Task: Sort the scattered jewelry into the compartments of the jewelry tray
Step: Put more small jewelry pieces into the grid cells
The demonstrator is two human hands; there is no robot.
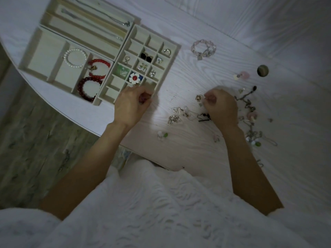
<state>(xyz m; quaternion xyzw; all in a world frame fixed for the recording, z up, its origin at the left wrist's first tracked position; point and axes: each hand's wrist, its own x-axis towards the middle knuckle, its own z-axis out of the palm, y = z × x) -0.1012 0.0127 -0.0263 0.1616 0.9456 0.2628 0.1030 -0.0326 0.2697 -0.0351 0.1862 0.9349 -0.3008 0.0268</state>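
Left hand (131, 104): fingers curled, pinching a small reddish-pink piece (143, 98) at the near right corner of the small-compartment tray (174, 51); what the piece is cannot be told. The hand rests over the tray's near edge.

Right hand (221, 104): fingers curled, pinching a small gold-toned ring-like piece (199, 97) just above the surface (188, 149), amid the scattered jewelry.

Containers, left to right. The wide tray (32, 56) at the far left holds a white pearl bracelet (75, 58) in a middle section, and in the section to its right a red twisted bracelet (98, 68) and, nearer the person, a dark red beaded bracelet (88, 88). Behind it, the long-slot tray (86, 35) holds thin chains (100, 17) laid lengthwise. The small-compartment tray, touching both, holds separate items in single cells: a silver hoop (167, 51), a black pair (146, 57), a small ring-shaped piece (126, 59), a crystal pair (142, 67), a green piece (122, 71), and a white flower with red centre (135, 77). Several cells show only lining.

Right of the trays, loose on the surface: a pink beaded bracelet (203, 48), well apart from the hands, and a tangle of chains and charms (249, 108) just beside the right hand.
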